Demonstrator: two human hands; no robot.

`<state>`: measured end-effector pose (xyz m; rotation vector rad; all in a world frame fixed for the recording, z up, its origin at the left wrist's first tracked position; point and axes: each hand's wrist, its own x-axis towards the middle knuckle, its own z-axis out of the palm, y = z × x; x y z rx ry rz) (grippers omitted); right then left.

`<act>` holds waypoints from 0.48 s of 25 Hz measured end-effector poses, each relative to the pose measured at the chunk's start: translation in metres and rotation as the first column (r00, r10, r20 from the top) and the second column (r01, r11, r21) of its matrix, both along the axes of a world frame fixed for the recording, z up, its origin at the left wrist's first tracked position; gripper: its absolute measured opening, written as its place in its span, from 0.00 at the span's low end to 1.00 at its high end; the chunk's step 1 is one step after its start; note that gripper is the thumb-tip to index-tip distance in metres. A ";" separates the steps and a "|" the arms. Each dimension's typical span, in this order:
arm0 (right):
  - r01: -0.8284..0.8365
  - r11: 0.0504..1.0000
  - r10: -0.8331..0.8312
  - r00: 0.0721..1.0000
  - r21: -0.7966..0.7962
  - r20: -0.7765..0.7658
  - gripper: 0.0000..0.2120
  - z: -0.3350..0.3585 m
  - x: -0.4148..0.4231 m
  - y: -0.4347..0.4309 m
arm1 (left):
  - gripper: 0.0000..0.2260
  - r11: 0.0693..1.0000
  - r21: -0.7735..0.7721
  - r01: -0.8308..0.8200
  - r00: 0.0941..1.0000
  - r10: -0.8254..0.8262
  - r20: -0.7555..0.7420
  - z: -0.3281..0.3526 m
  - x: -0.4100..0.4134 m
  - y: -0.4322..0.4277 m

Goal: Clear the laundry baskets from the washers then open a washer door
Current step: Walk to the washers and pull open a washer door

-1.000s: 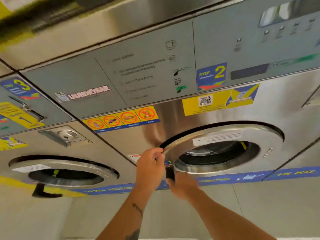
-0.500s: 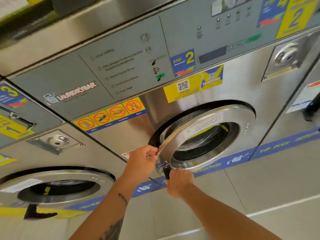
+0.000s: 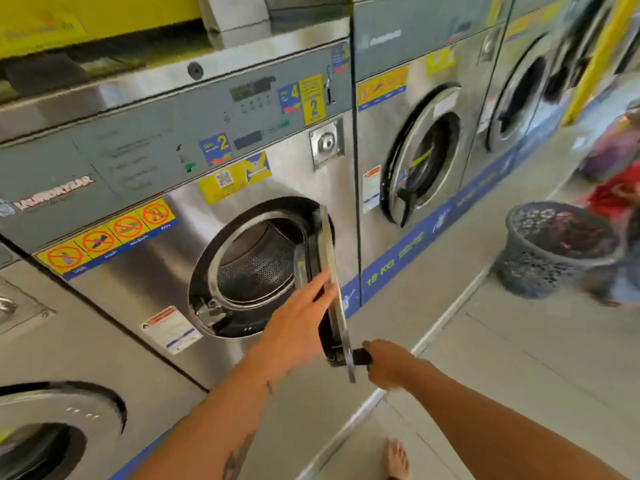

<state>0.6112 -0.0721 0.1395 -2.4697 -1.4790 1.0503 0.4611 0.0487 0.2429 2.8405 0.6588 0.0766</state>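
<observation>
At the far left, a neighbouring washer shows its round door closed. Next to it stands the washer in use; its drum is exposed, perforated and, as far as can be seen, empty.

The left hand reaches in from the lower left with the forearm angled upward. The palm is open and the fingers lie flat against the inner face of the washer door. It grips nothing; judged from the pose, it pushes and steadies the door through its swing.

The washer door stands open, hinged on its right side and seen nearly edge-on, roughly square to the washer front. This position clears the opening for loading.

The right hand is closed around the black door handle at the lower outer edge of the door, arm extended from the lower right. This hold controls the pull.

Further right, another washer has its door slightly ajar. A dark laundry basket with clothes in it stands on the floor, well apart from the washer fronts. No basket is seen on the washers in view, so the clearing step appears complete and the door-opening step is essentially achieved.
</observation>
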 end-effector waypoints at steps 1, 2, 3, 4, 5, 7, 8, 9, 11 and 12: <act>0.048 0.999 -0.047 0.998 0.021 -0.032 0.18 0.006 0.011 -0.012 | 0.36 0.988 0.132 0.076 0.996 -0.069 -0.060 0.005 0.017 -0.004; 0.100 0.994 -0.096 0.993 0.050 -0.070 0.14 0.014 0.022 -0.021 | 0.36 0.960 0.242 0.144 0.985 -0.117 -0.123 0.010 0.034 -0.008; 0.163 0.982 -0.152 0.982 0.093 -0.113 0.11 0.022 0.034 -0.030 | 0.35 0.928 0.312 0.201 0.972 -0.150 -0.182 0.016 0.053 -0.013; 0.222 0.966 -0.202 0.968 0.133 -0.149 0.08 0.031 0.044 -0.038 | 0.34 0.907 0.347 0.240 0.960 -0.168 -0.224 0.021 0.071 -0.016; 0.272 0.947 -0.241 0.953 0.170 -0.181 0.07 0.038 0.055 -0.043 | 0.33 0.892 0.365 0.265 0.951 -0.180 -0.251 0.025 0.088 -0.018; 0.347 0.912 -0.290 0.924 0.220 -0.250 0.11 0.046 0.081 -0.055 | 0.31 0.874 0.376 0.306 0.937 -0.206 -0.283 0.032 0.123 -0.023; 0.372 0.898 -0.304 0.911 0.237 -0.278 0.14 0.048 0.096 -0.061 | 0.31 0.874 0.373 0.312 0.933 -0.207 -0.295 0.034 0.142 -0.024; 0.393 0.886 -0.317 0.901 0.246 -0.297 0.17 0.050 0.112 -0.066 | 0.31 0.879 0.363 0.310 0.931 -0.202 -0.305 0.034 0.158 -0.026; 0.440 0.860 -0.354 0.879 0.260 -0.318 0.20 0.051 0.148 -0.073 | 0.33 0.901 0.321 0.290 0.928 -0.184 -0.324 0.035 0.193 -0.030; 0.447 0.852 -0.358 0.877 0.271 -0.321 0.20 0.051 0.167 -0.075 | 0.34 0.914 0.301 0.271 0.929 -0.167 -0.330 0.036 0.210 -0.031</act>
